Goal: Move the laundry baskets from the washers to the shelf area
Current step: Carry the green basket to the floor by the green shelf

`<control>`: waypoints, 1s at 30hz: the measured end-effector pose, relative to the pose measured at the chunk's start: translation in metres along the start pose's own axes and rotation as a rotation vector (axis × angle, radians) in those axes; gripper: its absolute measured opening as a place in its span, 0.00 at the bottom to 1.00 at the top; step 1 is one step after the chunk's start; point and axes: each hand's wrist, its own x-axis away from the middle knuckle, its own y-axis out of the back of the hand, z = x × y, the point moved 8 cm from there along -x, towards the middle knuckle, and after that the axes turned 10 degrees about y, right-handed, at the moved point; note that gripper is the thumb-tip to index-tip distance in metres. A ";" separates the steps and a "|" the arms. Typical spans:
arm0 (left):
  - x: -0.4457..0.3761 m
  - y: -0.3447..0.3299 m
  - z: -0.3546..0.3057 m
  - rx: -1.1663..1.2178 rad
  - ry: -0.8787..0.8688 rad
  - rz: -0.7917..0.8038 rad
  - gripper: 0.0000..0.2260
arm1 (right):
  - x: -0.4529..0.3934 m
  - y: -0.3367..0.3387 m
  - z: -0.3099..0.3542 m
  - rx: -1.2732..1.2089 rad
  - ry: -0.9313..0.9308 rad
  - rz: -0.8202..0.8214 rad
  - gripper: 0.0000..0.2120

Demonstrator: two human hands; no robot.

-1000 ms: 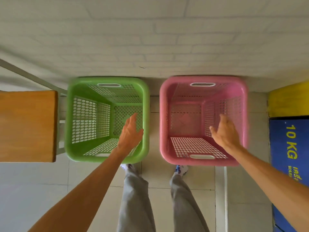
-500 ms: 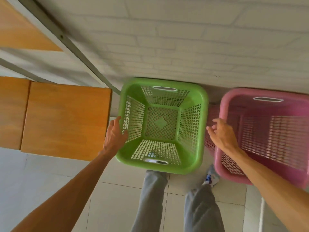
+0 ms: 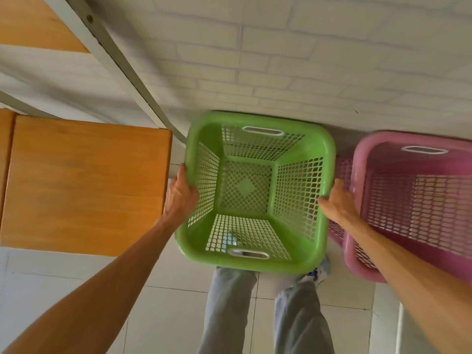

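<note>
As I look down from my head, I have the green basket (image 3: pixel 255 192) caught between both hands, which I take to be the start of carrying it to the shelf area. It sits empty on the tiled floor (image 3: pixel 163 302) against the white brick wall (image 3: pixel 281 60), between the wooden shelf board (image 3: pixel 84 185) on one side and the pink basket (image 3: pixel 413 200) on the other, my legs just below it. My left hand (image 3: pixel 180 194) is closed over the left rim, thumb on top, the fingers curled out of sight below. My right hand (image 3: pixel 337 203) is wedged in the narrow gap beside the pink basket, gripping the right rim; how far those fingers wrap I cannot tell. Both arms reach forward, nearly straight. Next, I judge, comes an even lift, clear of the pink basket and the grey shelf post (image 3: pixel 122 70).
</note>
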 end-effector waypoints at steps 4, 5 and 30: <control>0.045 0.040 -0.025 0.037 -0.112 -0.017 0.29 | 0.050 0.043 0.008 -0.107 0.045 -0.090 0.21; 0.066 0.057 -0.034 0.060 -0.125 -0.030 0.29 | 0.073 0.062 0.014 -0.114 0.069 -0.121 0.22; 0.714 0.384 0.193 0.765 0.192 -0.932 0.20 | 0.616 0.171 0.314 -0.219 1.018 -0.156 0.21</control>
